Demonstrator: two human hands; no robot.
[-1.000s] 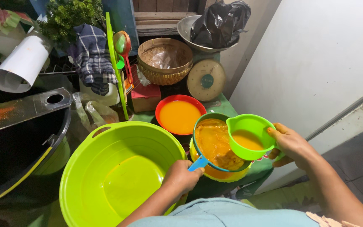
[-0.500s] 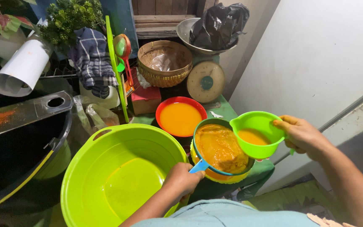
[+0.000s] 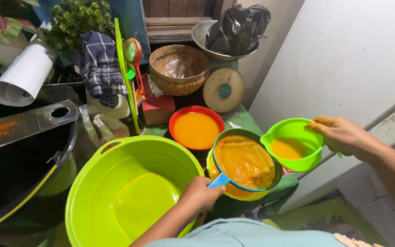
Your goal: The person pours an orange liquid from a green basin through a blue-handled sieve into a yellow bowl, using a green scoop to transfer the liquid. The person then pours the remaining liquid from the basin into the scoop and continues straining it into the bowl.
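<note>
Big lime-green basin (image 3: 129, 192), wet inside, at lower left. Blue-rimmed strainer (image 3: 245, 161) full of orange pulp, resting over yellow bowl (image 3: 234, 192); blue handle clenched by left hand (image 3: 202, 194) just below it. Green scoop (image 3: 293, 144) holding orange liquid, raised just right of strainer, gripped by right hand (image 3: 341, 135). Red bowl (image 3: 196, 129) of orange liquid behind.

From my seat the bench looked packed: the big lime basin (image 3: 133, 196) filled the near left, the red bowl (image 3: 196, 130) sat just behind the blue-rimmed strainer (image 3: 245, 161), and the wicker basket (image 3: 178, 68) and dial scale (image 3: 224, 89) blocked the back. My right hand (image 3: 344, 135) had open air only on the right, along the white wall (image 3: 357, 55). I saw narrow gaps between basin, bowl and strainer, nothing wider.
</note>
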